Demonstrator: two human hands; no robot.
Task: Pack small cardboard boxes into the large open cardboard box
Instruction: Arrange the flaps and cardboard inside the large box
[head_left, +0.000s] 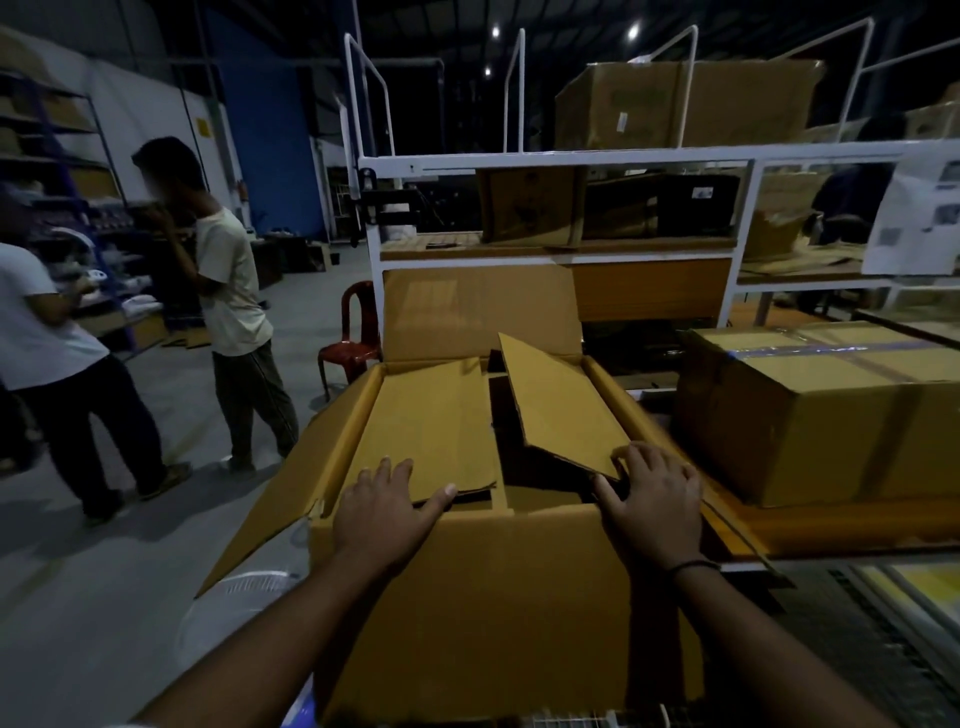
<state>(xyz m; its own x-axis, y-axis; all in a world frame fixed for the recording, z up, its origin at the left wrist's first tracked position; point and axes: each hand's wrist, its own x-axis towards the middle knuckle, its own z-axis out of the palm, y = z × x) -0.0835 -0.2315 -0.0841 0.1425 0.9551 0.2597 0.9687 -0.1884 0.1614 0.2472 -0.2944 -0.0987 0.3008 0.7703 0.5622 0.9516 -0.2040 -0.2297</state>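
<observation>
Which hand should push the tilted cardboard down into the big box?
Probably the right hand: its fingers curl over the near edge of the tilted cardboard. The left hand lies on the flat cardboard, on the other side of the big box.

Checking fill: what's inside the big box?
Two cardboard pieces: left piece flat under the left hand, right piece tilted, held by the right hand. Beneath them is covered; the gap is dark.
</observation>
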